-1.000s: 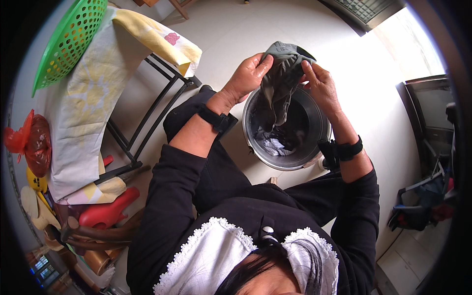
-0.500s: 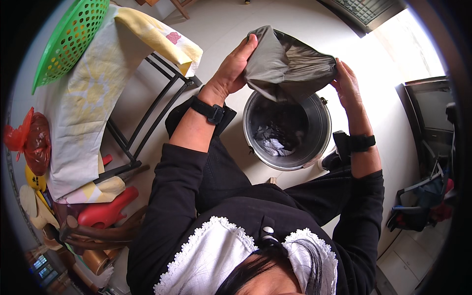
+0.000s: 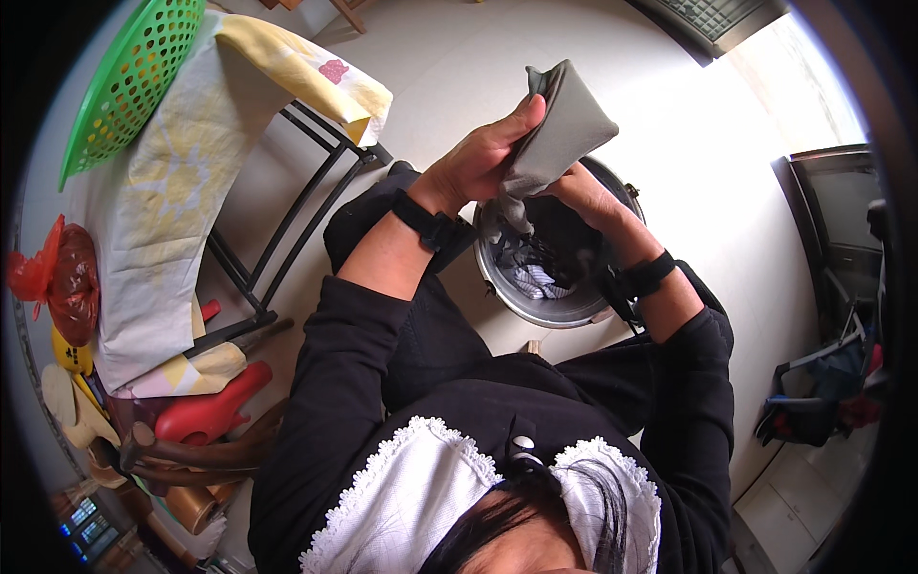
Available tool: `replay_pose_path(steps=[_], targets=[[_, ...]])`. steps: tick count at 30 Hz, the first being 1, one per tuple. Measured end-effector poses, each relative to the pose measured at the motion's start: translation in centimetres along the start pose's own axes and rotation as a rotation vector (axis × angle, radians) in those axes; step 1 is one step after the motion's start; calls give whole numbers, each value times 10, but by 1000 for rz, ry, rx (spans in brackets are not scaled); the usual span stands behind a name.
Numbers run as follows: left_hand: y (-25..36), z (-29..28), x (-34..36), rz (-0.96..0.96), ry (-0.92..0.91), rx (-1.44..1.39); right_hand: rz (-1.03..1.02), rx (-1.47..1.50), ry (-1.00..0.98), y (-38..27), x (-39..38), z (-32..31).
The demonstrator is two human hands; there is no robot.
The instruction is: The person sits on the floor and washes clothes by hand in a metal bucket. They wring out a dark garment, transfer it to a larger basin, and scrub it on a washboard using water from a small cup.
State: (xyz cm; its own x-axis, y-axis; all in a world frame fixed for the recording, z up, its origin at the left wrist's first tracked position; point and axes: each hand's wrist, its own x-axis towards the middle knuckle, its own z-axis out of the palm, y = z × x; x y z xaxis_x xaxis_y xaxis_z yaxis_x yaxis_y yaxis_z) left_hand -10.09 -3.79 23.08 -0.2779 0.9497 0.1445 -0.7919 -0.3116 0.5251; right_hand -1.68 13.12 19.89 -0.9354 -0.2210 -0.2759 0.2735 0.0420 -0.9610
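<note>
A grey cloth [image 3: 568, 124] is held up over the bucket, folded narrow with its lower end hanging in loose folds. My left hand [image 3: 486, 161] is closed on its left side, thumb on top. At the cloth's lower right is my right hand [image 3: 585, 197], closed on it, with some fingers hidden behind the fabric. Below stands a round metal bucket [image 3: 524, 308]. Inside it lie dark fabric and a striped white cloth [image 3: 537, 281].
To the left, a table with a yellow-and-white cover [image 3: 158, 210] carries a green perforated basket [image 3: 134, 86]. Nearby hang red plastic bags [image 3: 72, 277]. A red plastic object [image 3: 212, 407] lies low on the left. A folded frame with dark fabric [image 3: 813, 383] stands at the right.
The grey cloth has gone from spread wide between both hands to folded narrow. My right hand has moved left and down, close to my left hand, which has shifted slightly right.
</note>
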Motion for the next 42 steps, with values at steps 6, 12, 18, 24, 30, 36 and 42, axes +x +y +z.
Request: replay_pose_path(steps=[6, 12, 18, 24, 30, 36, 42], targets=[[23, 12, -12, 205, 206, 268, 140, 197, 60, -8, 2, -6], [56, 4, -22, 342, 454, 878, -128, 126, 382, -88, -43, -78], [62, -12, -23, 294, 688, 1079, -347, 89, 521, -115, -50, -118], [69, -3, -25, 580, 574, 638, -615, 250, 567, -111, -20, -140], [40, 6, -7, 321, 480, 369, -361, -409, 585, -96, -5, -99], [22, 19, 9, 244, 393, 388, -388, -579, 268, -115, -3, -33], [10, 32, 15, 317, 141, 542, -437, -810, 403, -112, 5, 0]])
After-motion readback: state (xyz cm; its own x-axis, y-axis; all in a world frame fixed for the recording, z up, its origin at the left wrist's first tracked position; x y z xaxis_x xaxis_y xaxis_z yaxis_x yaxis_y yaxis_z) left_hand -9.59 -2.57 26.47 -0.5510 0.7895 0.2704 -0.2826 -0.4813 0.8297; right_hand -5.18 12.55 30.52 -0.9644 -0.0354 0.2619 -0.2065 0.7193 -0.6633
